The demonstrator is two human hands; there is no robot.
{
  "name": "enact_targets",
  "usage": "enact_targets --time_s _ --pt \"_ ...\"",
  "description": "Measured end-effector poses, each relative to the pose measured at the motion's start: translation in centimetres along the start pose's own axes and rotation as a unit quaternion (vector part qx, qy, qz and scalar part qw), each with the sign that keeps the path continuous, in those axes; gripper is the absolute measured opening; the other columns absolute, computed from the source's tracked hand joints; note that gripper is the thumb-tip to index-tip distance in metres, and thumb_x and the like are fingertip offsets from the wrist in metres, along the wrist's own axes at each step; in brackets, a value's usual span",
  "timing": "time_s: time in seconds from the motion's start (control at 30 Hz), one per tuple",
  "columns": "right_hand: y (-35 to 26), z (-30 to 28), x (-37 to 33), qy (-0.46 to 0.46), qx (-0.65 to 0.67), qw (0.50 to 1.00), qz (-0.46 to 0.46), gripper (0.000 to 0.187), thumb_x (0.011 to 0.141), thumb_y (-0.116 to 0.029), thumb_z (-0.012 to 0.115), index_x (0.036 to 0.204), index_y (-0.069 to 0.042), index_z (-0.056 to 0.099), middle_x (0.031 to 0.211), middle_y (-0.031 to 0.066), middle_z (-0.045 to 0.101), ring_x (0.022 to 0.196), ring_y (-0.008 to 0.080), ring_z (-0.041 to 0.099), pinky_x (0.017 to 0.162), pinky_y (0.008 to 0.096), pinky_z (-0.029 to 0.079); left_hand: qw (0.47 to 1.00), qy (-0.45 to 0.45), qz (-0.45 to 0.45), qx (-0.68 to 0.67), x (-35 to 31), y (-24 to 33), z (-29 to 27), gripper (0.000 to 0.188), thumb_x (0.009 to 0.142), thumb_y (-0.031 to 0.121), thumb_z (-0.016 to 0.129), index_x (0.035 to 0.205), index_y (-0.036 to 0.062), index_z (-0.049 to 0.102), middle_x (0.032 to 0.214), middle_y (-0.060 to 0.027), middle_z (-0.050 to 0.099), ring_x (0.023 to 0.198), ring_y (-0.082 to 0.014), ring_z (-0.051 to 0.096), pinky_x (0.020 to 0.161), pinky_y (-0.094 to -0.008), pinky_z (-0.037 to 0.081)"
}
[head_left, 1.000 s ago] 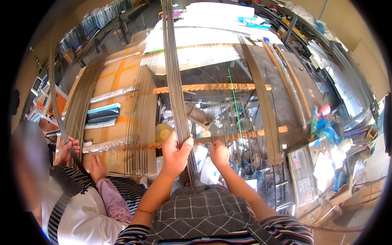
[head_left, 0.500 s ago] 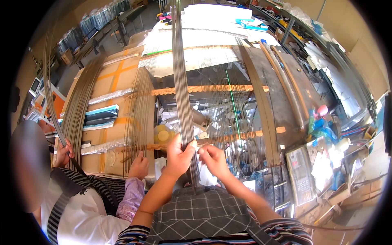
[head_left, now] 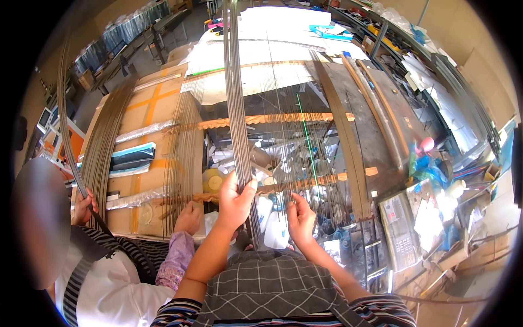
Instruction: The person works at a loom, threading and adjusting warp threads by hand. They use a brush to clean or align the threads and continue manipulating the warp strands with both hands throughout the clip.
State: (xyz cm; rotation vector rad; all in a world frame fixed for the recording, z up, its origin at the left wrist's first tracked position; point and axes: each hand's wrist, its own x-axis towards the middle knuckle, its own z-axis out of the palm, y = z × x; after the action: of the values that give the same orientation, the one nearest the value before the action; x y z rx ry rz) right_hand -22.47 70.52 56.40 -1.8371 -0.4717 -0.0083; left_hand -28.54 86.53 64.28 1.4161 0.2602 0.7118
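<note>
My left hand (head_left: 235, 201) is closed round a bundle of long thin grey strips (head_left: 238, 128), its thumb lying across them. The bundle runs from near my apron far up over the table. To its right, my right hand (head_left: 301, 220) is apart from the bundle, fingers curled and thumb near the index finger in a pinch. Beside its fingertips are sparse thin strips (head_left: 278, 158) laid across two notched wooden bars (head_left: 278, 118). Whether a strip is between the fingertips is too fine to see.
At left, a co-worker's hand (head_left: 84, 207) grips another strip bundle; their other hand (head_left: 189, 218) is by strips over cardboard (head_left: 144, 117). A flat strip bundle (head_left: 343, 122) lies right of the opening. A dusty telephone-like keypad device (head_left: 401, 231) and plastic bags (head_left: 427, 166) are farther right.
My right hand has left the bundle and moved right to the sparse strips. My left hand keeps its hold, slightly lower left in view. The co-worker's nearer hand has shifted a little.
</note>
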Motion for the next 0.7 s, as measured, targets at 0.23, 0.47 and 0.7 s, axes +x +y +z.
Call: enact_targets --time_s 0.23,0.47,0.7 --pt "3.0 1.2 1.2 0.0 -0.095 0.995 0.044 0.025 0.086 -0.016 0.054 0.102 0.0 0.063 0.067 0.0185 0.062 0.059 0.0338 0.062 0.057 0.0404 0.048 0.999 0.016 0.02 -0.022 0.2 1.1 -0.3 0.004 0.088 0.004 0.055 0.089 0.0022 0.052 0.07 0.0053 0.049 0.06 -0.0014 0.04 0.053 -0.0194 0.034" --pt "4.7 2.5 1.9 -0.013 -0.145 0.989 0.035 0.027 0.086 -0.017 0.05 0.101 -0.001 0.064 0.081 0.0225 0.065 0.073 0.0382 0.064 0.067 0.044 0.05 1.0 0.021 0.017 -0.013 -0.4 1.3 -0.8 0.004 0.087 0.004 0.056 0.089 0.002 0.053 0.07 0.0052 0.049 0.06 -0.0011 0.039 0.053 -0.0193 0.033" --pt "4.8 3.1 2.1 -0.024 -0.159 0.986 0.048 0.027 0.085 -0.017 0.05 0.101 -0.001 0.063 0.084 0.0225 0.065 0.077 0.0391 0.064 0.071 0.0449 0.05 1.0 0.025 0.009 -0.001 -1.0 1.1 -1.3 0.004 0.086 0.004 0.057 0.088 0.0019 0.054 0.07 0.005 0.049 0.06 -0.0008 0.039 0.052 -0.0192 0.033"
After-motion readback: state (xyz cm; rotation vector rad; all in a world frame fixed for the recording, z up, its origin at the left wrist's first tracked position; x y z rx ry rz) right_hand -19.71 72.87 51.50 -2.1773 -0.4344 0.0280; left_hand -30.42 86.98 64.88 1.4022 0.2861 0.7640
